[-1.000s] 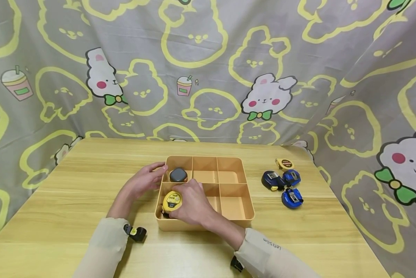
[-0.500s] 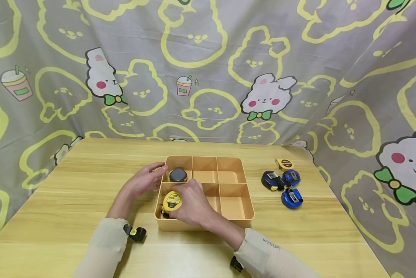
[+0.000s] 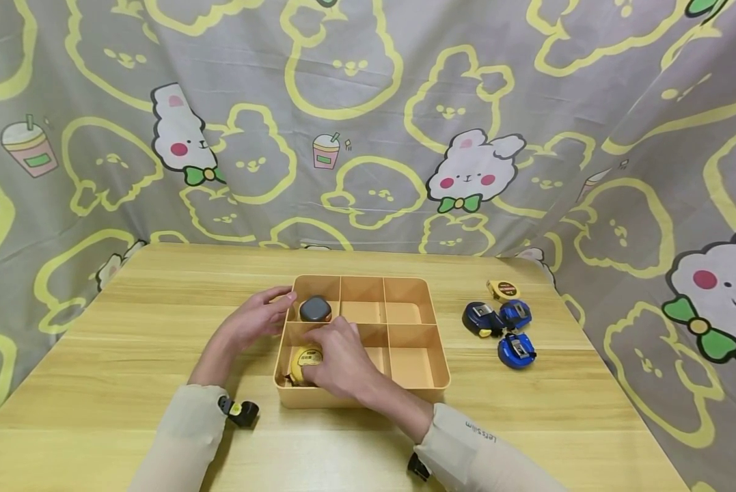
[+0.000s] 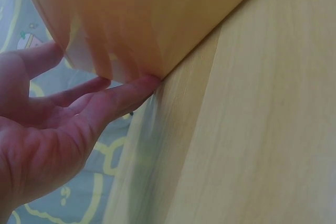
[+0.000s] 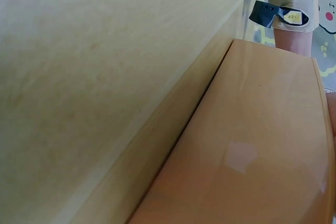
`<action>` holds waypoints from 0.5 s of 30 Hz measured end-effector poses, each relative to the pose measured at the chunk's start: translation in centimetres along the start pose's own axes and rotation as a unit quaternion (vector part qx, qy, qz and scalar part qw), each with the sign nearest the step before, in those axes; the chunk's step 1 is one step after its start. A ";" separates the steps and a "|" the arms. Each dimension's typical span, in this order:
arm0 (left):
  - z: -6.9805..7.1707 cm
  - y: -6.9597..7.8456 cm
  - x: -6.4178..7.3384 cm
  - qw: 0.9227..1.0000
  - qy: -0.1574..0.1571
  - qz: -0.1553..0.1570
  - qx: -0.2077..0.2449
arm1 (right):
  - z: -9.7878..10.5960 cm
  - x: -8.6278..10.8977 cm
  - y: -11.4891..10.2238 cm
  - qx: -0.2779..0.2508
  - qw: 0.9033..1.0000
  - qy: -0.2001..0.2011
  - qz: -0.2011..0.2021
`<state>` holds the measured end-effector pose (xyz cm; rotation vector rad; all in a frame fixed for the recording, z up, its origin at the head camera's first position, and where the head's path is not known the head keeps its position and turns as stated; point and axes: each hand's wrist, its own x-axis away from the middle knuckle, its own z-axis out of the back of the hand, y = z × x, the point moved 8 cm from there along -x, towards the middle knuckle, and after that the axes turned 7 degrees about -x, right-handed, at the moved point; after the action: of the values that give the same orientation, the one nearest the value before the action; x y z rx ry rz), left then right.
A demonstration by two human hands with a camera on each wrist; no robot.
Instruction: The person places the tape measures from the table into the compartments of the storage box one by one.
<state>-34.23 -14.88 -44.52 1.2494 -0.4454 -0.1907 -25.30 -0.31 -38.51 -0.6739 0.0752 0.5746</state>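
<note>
A yellow tape measure (image 3: pixel 306 362) lies low in the front-left compartment of an orange divided box (image 3: pixel 363 399). My right hand (image 3: pixel 342 359) reaches over that compartment, with thumb and forefinger spread apart. The thumb overlaps the tape measure's near side, and the forefinger is above its far edge. A dark grey tape measure (image 3: pixel 315 309) sits in the back-left compartment. My left hand (image 3: pixel 260 316) rests at the box's left side. In the left wrist view, its extended fingers (image 4: pixel 126 92) touch the outer wall. The right wrist view shows the box's front wall, with the right fingers mostly hidden.
To the right of the box, on the wooden table (image 3: pixel 128 342), lie a yellow tape measure (image 3: pixel 503 290), a dark blue one (image 3: pixel 483 319) and two bright blue ones, the far one (image 3: pixel 516 313) and the near one (image 3: pixel 517 350). A patterned curtain (image 3: pixel 368 137) hangs behind.
The yellow tape measure has gone down deeper into the front-left compartment, and my right fingers have come off its top. My left hand and the box have stayed in place.
</note>
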 end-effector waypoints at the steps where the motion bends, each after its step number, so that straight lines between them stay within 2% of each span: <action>1: 0.0 0.0 0.0 1.000 0.000 0.000 0.000 | 0.0 0.0 0.0 -0.002 1.000 -0.001 -0.002; 15: -0.1 0.0 -0.1 1.000 0.000 0.000 -0.005 | 0.2 0.0 0.0 -0.031 0.999 0.006 0.005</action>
<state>-34.26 -14.82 -44.58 1.2403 -0.4447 -0.1932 -25.32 -0.15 -38.34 -0.7372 0.0732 0.5844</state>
